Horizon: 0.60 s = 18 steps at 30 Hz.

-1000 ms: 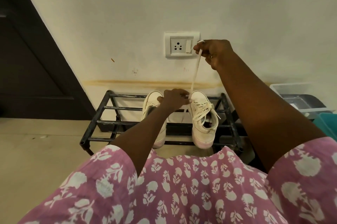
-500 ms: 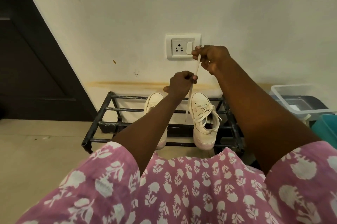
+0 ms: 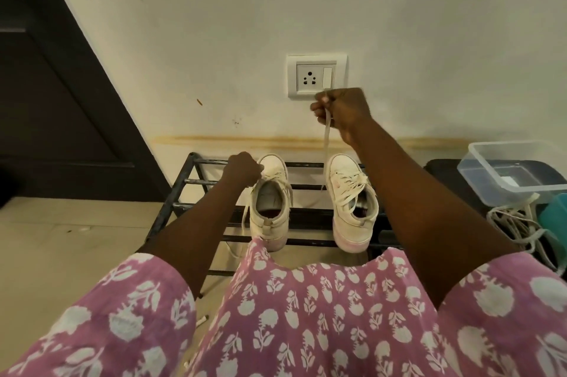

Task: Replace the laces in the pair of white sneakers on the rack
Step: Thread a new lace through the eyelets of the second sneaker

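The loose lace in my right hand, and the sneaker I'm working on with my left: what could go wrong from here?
1. The left sneaker sits with its heel past the rack's front bar. A tug from the left hand, which grips the sneaker's lace, could tip it off.
2. The loose lace hanging from the right hand could slip between the bars if dropped.
3. The sneaker's lace dangles past the bars and might snag.
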Each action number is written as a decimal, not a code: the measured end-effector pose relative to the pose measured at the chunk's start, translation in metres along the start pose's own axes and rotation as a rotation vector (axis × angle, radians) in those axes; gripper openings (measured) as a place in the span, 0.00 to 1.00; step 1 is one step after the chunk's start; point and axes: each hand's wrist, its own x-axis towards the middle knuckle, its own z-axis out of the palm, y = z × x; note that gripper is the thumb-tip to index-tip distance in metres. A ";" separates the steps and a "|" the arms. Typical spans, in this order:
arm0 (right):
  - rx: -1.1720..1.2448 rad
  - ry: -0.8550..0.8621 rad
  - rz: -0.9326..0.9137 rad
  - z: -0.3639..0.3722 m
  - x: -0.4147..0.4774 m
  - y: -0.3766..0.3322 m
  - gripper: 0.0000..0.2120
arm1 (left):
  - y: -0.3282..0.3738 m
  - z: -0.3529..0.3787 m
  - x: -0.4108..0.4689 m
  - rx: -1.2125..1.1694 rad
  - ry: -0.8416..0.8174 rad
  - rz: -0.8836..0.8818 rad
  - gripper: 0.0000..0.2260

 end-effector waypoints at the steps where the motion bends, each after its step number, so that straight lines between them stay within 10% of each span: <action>1: -0.012 -0.017 0.008 0.006 -0.002 0.006 0.16 | -0.007 0.001 -0.001 0.085 -0.023 0.014 0.19; 8: -0.169 -0.071 0.079 0.047 -0.016 0.060 0.12 | -0.019 0.003 -0.004 0.093 -0.152 0.104 0.23; 18: -0.681 -0.190 -0.137 0.078 -0.031 0.106 0.09 | -0.044 0.007 -0.006 -0.647 -0.186 -0.021 0.03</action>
